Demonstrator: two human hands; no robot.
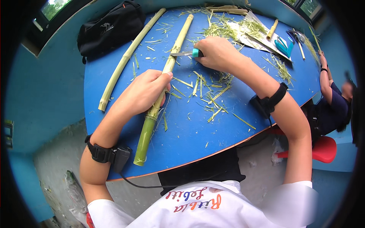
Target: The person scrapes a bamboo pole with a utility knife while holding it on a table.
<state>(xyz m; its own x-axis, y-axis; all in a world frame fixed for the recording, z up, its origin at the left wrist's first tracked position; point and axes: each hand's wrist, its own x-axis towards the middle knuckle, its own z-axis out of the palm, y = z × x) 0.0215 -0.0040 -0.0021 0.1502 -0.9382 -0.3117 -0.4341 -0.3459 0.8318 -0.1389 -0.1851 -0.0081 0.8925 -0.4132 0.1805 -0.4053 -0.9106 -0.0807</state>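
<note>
"Status?"
"Left hand (142, 91) wraps bamboo stalk (151, 115), slanting over blue table (182, 140); right hand (216, 53) clasps teal-handled knife (195, 53), blade (181, 54) at stalk."
"Technique?"
"Likely shallow, flat strokes; keep left hand well behind blade."

Workshop, probably: shavings (218, 32) across table (182, 142).

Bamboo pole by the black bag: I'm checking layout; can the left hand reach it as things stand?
Probably yes: only tabletop and shavings lie before the loose pole, though the left hand, gripping another bamboo pole, needs freeing.
</note>
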